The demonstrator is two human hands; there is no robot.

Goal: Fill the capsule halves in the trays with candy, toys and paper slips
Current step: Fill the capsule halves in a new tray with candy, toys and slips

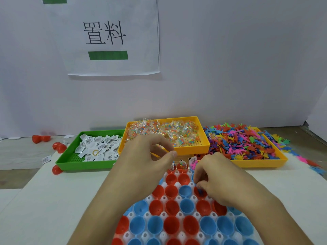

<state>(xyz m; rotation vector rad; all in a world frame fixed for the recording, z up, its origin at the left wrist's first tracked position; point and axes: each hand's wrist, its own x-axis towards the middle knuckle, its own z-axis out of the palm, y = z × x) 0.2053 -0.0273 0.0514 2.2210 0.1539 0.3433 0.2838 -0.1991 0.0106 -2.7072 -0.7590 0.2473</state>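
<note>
1. The right hand (217, 181) is sitting at the centre of the view, its fingers curled down and pinching a small blue toy (200, 191) into a red capsule half (199, 193) in the white tray (178, 198).
2. The left hand (145, 161) is hovering at 10 o'clock from the right hand, above the tray's far left corner. Its thumb and curled fingers are pinching something thin and yellow-orange (155, 154); what that thing is cannot be told.
3. The tray is lying on the counter (53, 200) under both hands, and red and blue capsule halves are standing in it, open side up. Most of the near ones (187, 206) are showing bare insides.
4. At 12 o'clock from the right hand, three halves in the tray's far row (182, 167) are holding candy, paper slips and a toy, with slips sticking up.
5. Beyond the tray, a green bin (70, 161) of white paper slips (99, 147) is sitting at 10 o'clock, a yellow bin (192, 147) of wrapped candy (173, 129) at 12 o'clock, and another yellow bin (261, 163) heaped with coloured toys (247, 142) at 2 o'clock.
6. Loose red capsule halves (59, 147) are lying on the counter left of the green bin, and a few toys (307, 161) are lying spilled right of the toy bin.
7. A paper sign (113, 38) with black characters and a green bar is hanging on the wall behind.
</note>
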